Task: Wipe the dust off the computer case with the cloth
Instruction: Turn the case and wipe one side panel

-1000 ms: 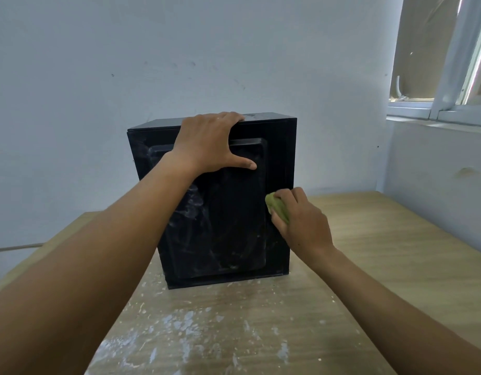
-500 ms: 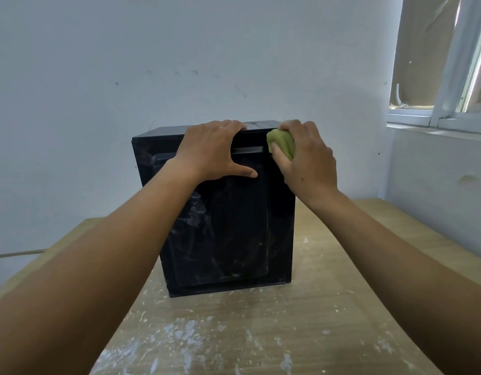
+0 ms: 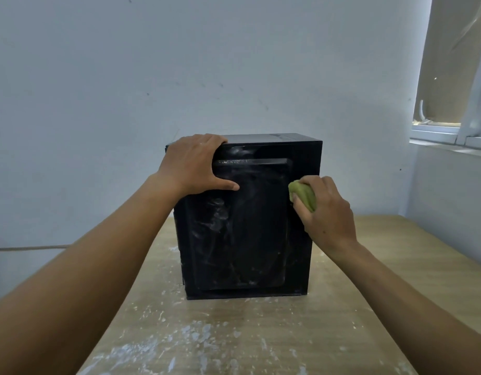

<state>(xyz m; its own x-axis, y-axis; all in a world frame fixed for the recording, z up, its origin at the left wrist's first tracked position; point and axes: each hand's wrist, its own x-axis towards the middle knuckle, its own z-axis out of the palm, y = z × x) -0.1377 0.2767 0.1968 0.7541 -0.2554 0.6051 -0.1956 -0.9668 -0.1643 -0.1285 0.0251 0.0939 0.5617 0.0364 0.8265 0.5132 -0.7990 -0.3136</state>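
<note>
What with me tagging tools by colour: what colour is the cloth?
Yellow-green cloth, bunched in the right hand against the black computer case; the head view shows it.

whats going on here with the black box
A person is dusting a black computer case standing on a wooden table. The left hand grips its top edge, while the right hand presses a balled green cloth against the panel's right side. Pale dust smears cover much of the panel, so the job isn't finished.
</note>
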